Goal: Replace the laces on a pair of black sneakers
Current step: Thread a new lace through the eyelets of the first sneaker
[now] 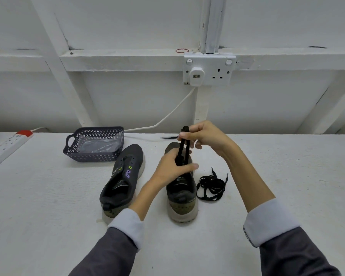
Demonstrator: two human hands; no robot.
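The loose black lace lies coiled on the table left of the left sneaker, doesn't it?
No: the head view shows the loose black lace coiled on the table right of the right sneaker, not left of the left sneaker.

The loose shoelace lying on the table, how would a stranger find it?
Start at the white table and find the right sneaker. Just right of it lies the loose shoelace, a tangled black heap that rests untouched, unlike the lace held above it.

Workshop-like room: white-painted wall framing (54,62), double socket (209,69), power strip (6,145), white worktable (48,196).
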